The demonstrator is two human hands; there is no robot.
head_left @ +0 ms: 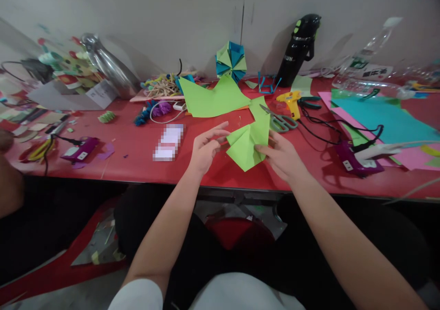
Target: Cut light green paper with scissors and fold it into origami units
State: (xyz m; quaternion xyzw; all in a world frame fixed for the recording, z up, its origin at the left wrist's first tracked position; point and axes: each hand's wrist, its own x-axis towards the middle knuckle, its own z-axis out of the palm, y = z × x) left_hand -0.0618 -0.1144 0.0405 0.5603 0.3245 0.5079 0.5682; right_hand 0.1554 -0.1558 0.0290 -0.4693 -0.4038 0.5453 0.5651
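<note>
A creased piece of light green paper (245,150) is between my two hands above the front part of the red table (137,163). My right hand (280,154) grips its right edge, thumb on the front face and fingers behind. At its left corner is my left hand (208,147), fingers apart and fingertips close to the paper; whether they touch it is unclear. Behind lie a larger green sheet (215,98) and another green piece (261,113). Grey-handled scissors (282,121) rest just right of that piece.
A yellow glue gun (292,104), black bottle (298,51) and folded blue-green paper ball (231,62) stand behind. Coloured sheets (395,117) and a purple power socket (357,159) are right. A phone (169,142) lies left; a person's arm (10,186) shows far left.
</note>
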